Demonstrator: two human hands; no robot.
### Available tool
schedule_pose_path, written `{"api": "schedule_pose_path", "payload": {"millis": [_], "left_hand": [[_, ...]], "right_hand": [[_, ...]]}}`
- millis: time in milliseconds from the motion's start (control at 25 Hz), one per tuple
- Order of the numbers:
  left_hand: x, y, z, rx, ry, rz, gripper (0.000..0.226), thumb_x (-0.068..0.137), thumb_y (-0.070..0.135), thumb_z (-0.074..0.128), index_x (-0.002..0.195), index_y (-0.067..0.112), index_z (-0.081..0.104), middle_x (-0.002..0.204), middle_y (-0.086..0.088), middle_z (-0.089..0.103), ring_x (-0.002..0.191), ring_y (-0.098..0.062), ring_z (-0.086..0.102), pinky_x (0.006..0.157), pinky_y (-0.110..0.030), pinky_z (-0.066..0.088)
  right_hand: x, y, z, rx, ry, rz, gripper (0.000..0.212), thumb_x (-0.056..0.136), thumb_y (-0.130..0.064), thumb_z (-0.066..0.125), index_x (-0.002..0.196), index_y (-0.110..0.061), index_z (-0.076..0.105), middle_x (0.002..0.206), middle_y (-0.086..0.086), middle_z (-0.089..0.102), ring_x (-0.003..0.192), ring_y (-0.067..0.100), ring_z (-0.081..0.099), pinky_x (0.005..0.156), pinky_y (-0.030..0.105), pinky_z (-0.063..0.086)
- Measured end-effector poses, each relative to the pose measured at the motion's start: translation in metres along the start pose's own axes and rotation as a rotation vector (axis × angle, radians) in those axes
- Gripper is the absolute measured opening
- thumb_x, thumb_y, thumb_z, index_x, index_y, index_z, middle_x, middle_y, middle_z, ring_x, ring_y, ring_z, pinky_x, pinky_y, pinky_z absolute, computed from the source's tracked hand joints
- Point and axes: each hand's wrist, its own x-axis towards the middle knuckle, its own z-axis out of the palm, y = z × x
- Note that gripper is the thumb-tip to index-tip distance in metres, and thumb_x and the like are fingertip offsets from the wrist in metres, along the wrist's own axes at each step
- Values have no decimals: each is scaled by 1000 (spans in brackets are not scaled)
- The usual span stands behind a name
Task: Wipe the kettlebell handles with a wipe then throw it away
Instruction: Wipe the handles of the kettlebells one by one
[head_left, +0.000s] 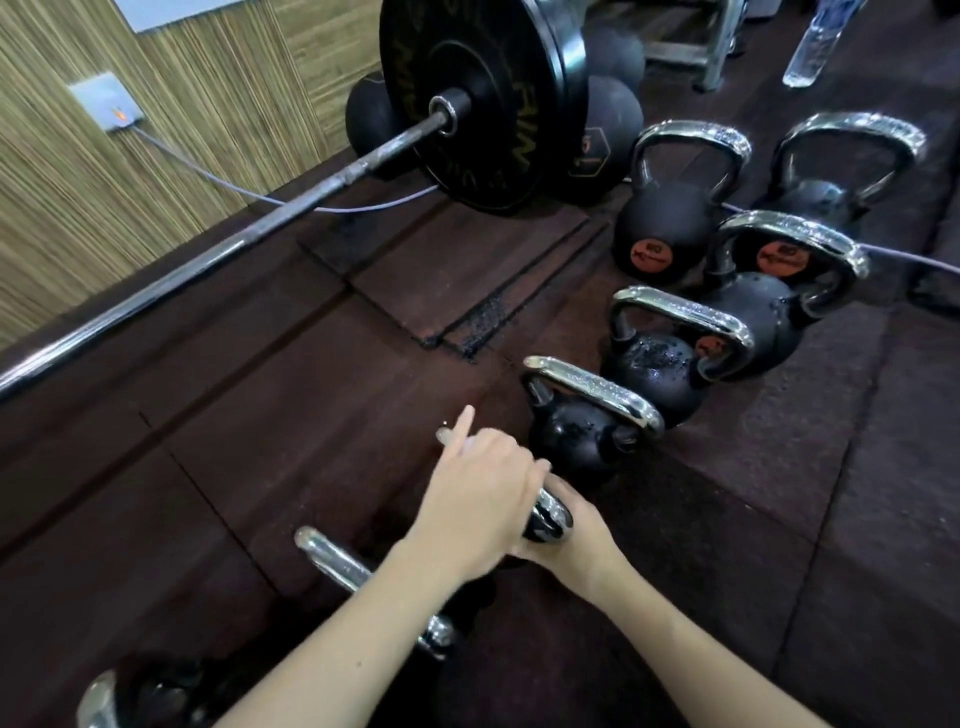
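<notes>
Chrome kettlebell handle (550, 512) gripped by both hands (483, 499), more kettlebells (654, 369) crowding beside.

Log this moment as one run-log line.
step: wiping kettlebell handle | left hand: wrapped over handle, wipe not clearly visible | right hand: gripping handle end | other kettlebells: standing on floor | disposal: not yet

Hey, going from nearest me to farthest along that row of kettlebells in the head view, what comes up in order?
Kettlebell at the bottom edge → kettlebell under the forearm → kettlebell gripped by both hands → free kettlebell → wet-speckled kettlebell → larger kettlebell → back pair with orange labels.
</notes>
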Motion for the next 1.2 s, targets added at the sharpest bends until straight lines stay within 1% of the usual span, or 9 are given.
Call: {"api": "schedule_pose_path", "payload": {"millis": [120, 200, 280, 360, 560, 760, 880, 1040, 1200], "left_hand": [[2, 36, 8, 67, 11, 178, 26, 95, 24, 44, 83, 15, 66, 80, -3, 60, 83, -29, 58, 121, -54, 24], [3, 38, 2, 81, 9, 301, 22, 93, 29, 52, 85, 19, 69, 86, -2, 66, 86, -28, 62, 112, -50, 34], [6, 14, -17, 42, -64, 263, 16, 89, 29, 50, 82, 26, 65, 85, 1, 68, 86, -28, 64, 103, -49, 40], [12, -23, -17, 37, -71, 89, 15, 90, 29, 45, 77, 30, 51, 78, 4, 65, 81, -27, 65, 94, -46, 44], [13, -49, -20, -85, -24, -203, 41, 103, 32, 24, 80, 28, 57, 81, 4, 65, 87, -26, 62, 96, -48, 45], [2, 46, -11, 128, -83, 164, 21, 86, 24, 45, 76, 20, 63, 76, -1, 61, 78, -28, 61, 111, -51, 33], [-3, 38, -6, 98, -8, 221, 20, 93, 32, 54, 81, 21, 64, 82, 1, 58, 84, -25, 58, 115, -50, 29], [3, -37, -15, 56, -16, -26, 31, 96, 34, 36, 81, 27, 63, 80, 4, 62, 85, -27, 63, 101, -54, 45], [2, -60, -16, -185, 22, -222, 38, 101, 33, 23, 76, 31, 51, 78, 9, 57, 90, -23, 59, 93, -53, 47]], "right_hand": [[-3, 11, 3, -69, 10, -69, 39, 90, -6, 65, 128, 2, 58, 127, 4, 63, 120, 28, 63, 88, -5, 34], [-2, 16, 4, 54, -95, 13, 41, 93, 10, 59, 126, -14, 57, 110, -6, 62, 107, 2, 64, 81, -4, 38], [2, 12, 2, 156, -44, 22, 49, 78, -8, 82, 110, -37, 60, 107, -14, 63, 98, -11, 61, 90, 11, 43], [1, 7, 4, 212, 3, 0, 77, 57, -38, 94, 127, -32, 63, 133, -11, 63, 121, -4, 58, 104, 23, 43], [-1, 11, 2, 191, 2, -35, 100, 54, -42, 96, 143, -26, 54, 143, -11, 56, 131, 0, 53, 110, 24, 42], [-12, -22, 16, 97, 93, -63, 42, 90, -8, 69, 105, -47, 62, 95, -13, 63, 81, -12, 60, 81, 21, 48], [-17, -14, 8, -83, 109, -132, 18, 89, -10, 61, 100, -24, 59, 89, -15, 53, 86, -3, 59, 83, 28, 55], [-2, 17, 2, 113, 49, -84, 96, 55, -37, 96, 141, -20, 56, 140, -6, 59, 129, 1, 55, 110, 35, 47], [-1, 6, 5, 203, 19, -134, 103, 53, -43, 97, 145, -25, 52, 148, -7, 51, 137, 4, 48, 115, 35, 43]]}}
